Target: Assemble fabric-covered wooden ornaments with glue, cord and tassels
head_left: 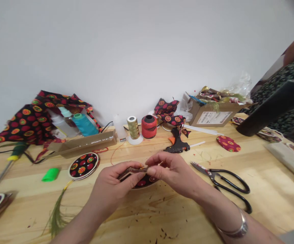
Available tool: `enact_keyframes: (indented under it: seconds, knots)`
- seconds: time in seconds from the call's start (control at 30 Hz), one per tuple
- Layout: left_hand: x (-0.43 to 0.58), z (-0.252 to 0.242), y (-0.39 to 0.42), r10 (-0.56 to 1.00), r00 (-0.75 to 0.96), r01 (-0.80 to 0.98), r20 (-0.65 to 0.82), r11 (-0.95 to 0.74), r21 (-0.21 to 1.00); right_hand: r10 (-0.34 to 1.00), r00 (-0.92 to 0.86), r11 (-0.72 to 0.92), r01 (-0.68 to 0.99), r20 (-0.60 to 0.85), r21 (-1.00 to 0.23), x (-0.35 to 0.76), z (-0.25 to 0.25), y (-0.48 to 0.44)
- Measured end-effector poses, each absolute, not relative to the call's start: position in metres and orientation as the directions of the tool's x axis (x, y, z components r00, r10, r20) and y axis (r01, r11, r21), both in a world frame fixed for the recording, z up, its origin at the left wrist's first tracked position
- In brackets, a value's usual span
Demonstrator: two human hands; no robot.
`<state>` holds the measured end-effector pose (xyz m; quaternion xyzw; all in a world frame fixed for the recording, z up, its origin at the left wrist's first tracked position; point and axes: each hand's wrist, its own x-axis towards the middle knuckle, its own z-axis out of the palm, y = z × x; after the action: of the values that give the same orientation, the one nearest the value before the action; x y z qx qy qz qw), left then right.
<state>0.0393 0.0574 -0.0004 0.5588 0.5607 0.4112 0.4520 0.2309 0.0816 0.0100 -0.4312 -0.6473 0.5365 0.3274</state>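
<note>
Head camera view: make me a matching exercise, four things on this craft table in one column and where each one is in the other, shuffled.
Things
1. black scissors
2. red thread spool
3. green clip
4. patterned fabric piece

Places
A. just left of the round fabric disc
B. pinched between the left hand and the right hand
C. beside the gold thread spool
D. lying flat to the right of the right hand

Pairs: 1-D, 2-C, 3-A, 4-B
</note>
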Motion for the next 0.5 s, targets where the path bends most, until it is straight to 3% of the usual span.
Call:
enact_keyframes:
  seconds: [0.2,0.5]
  knots:
    - [0.0347,-0.0043,0.0591,0.999,0.025,0.253,-0.041,0.033,0.967,0.929,-0.364,0.172,0.253,0.071,-0.952,0.2300,0.0067,0.0811]
    - [0.0348,-0.0052,0.0578,1.000,0.031,0.255,0.002,-0.009,0.967,0.942,-0.323,0.174,0.247,0.088,-0.953,0.2275,0.0043,0.0795]
